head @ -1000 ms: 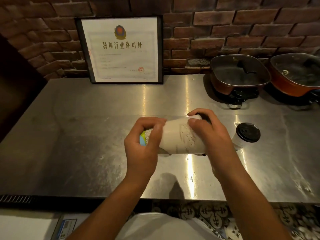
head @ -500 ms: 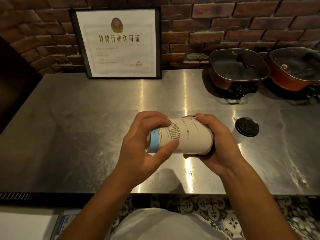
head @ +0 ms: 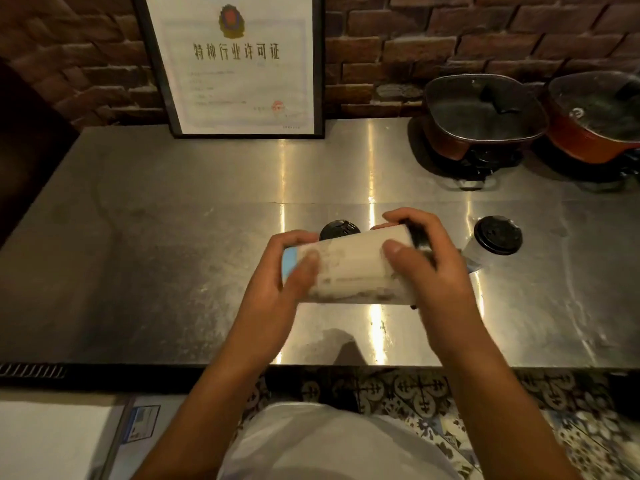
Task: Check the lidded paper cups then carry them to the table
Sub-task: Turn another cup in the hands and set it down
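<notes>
- A white paper cup (head: 349, 268) lies sideways in the air above the brushed steel counter (head: 173, 237), its print blurred.
- The left hand (head: 277, 289) grips its blue-banded base; the right hand (head: 426, 271) curls round the end with the black lid, which is mostly hidden.
- Just behind the held cup, only a second black lid (head: 337, 230) peeks out.
- To the right of the held cup stands a third lidded cup (head: 495, 240), its wall partly covered by the right hand.
- Far right of the held cup sit two glass-lidded pans (head: 485, 112), one cut off.
</notes>
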{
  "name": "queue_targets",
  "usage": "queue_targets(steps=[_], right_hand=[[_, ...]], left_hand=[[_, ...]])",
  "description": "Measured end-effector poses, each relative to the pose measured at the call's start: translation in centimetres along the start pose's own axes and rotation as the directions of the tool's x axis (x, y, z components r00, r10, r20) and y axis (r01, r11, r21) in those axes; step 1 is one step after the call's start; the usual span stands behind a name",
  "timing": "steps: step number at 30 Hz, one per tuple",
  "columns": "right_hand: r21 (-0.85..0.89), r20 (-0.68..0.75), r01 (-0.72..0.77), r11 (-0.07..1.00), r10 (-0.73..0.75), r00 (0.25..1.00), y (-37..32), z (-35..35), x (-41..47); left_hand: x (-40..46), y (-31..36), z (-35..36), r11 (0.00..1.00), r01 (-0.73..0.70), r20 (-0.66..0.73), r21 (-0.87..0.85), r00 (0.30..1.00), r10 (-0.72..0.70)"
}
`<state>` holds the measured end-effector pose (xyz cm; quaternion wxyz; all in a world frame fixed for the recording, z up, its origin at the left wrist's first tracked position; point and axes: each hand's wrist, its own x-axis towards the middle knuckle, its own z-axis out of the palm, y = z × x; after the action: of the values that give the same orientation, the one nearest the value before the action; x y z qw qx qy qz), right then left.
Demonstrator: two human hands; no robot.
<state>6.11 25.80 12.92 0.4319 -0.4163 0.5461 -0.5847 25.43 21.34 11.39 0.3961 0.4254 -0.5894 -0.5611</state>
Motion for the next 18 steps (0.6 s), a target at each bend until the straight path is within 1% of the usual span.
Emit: queue_targets(steps=[1,2,3,4,5,6,7,8,9,10,11,12,13,14,15,16,18], right_hand=[[0.093,0.002,-0.13,0.987,0.13,0.991,0.1,-0.4,0.3],[0.162,0.026,-0.238,0.958,0.237,0.971,0.2,-0.7,0.6],[0.213,0.057,-0.321,0.923,0.317,0.947,0.2,-0.9,0.8],[0.247,0.079,-0.377,0.893,0.369,0.926,0.3,-1.0,0.9],[0.26,0.088,-0.405,0.876,0.396,0.914,0.4,-0.9,0.8],[0.243,0.076,-0.407,0.881,0.4,0.913,0.7,-0.9,0.8],[0.182,0.047,-0.375,0.909,0.373,0.927,0.9,-0.7,0.6],[0.095,0.011,-0.309,0.946,0.309,0.951,1.0,-0.5,0.4],[0.005,-0.014,-0.215,0.977,0.215,0.976,1.0,-0.2,0.1],[-0.083,-0.015,-0.105,0.991,0.104,0.994,1.1,0.1,-0.1],[-0.165,0.0,-0.008,0.986,0.008,1.0,1.2,0.3,-0.2],[-0.227,0.02,0.062,0.972,-0.059,0.998,1.3,0.4,-0.4],[-0.254,0.039,0.096,0.962,-0.089,0.995,1.3,0.5,-0.6],[-0.25,0.054,0.092,0.964,-0.081,0.995,1.4,0.4,-0.6],[-0.221,0.062,0.056,0.974,-0.043,0.997,1.4,0.3,-0.6],[-0.176,0.063,0.003,0.984,0.008,0.998,1.4,0.1,-0.5],[-0.052,0.047,-0.138,0.989,0.141,0.989,1.5,-0.2,-0.1]], left_hand=[[-0.3,-0.2,-0.3,0.989,-0.121,0.052,0.085,0.992,0.117],[-0.5,-0.6,-0.6,0.955,-0.248,0.105,0.165,0.967,0.233],[-0.7,-1.0,-0.8,0.905,-0.355,0.147,0.235,0.933,0.327],[-0.9,-1.4,-0.9,0.871,-0.405,0.164,0.279,0.913,0.373],[-1.0,-1.6,-0.8,0.873,-0.397,0.158,0.283,0.917,0.366],[-1.1,-1.9,-0.6,0.909,-0.336,0.133,0.245,0.941,0.312],[-1.2,-2.1,-0.4,0.96,-0.233,0.101,0.154,0.97,0.219],[-1.3,-2.2,-0.1,0.992,-0.11,0.071,0.055,0.992,0.106],[-1.4,-2.3,0.1,1.0,0.016,0.056,-0.022,0.998,-0.015],[-1.4,-2.5,0.1,0.99,0.13,0.054,-0.062,0.99,-0.127],[-1.3,-2.6,0.0,0.973,0.219,0.066,-0.066,0.974,-0.215],[-1.2,-2.7,-0.3,0.96,0.274,0.084,-0.05,0.959,-0.269],[-1.1,-2.8,-0.5,0.954,0.299,0.095,-0.033,0.951,-0.295],[-0.9,-2.8,-0.7,0.953,0.301,0.095,-0.022,0.95,-0.298],[-0.8,-2.7,-0.8,0.959,0.283,0.082,-0.013,0.956,-0.281],[-0.7,-2.6,-0.8,0.97,0.243,0.059,0.01,0.968,-0.243],[-0.6,-2.3,-0.7,0.99,0.106,0.012,0.088,0.994,-0.107]])
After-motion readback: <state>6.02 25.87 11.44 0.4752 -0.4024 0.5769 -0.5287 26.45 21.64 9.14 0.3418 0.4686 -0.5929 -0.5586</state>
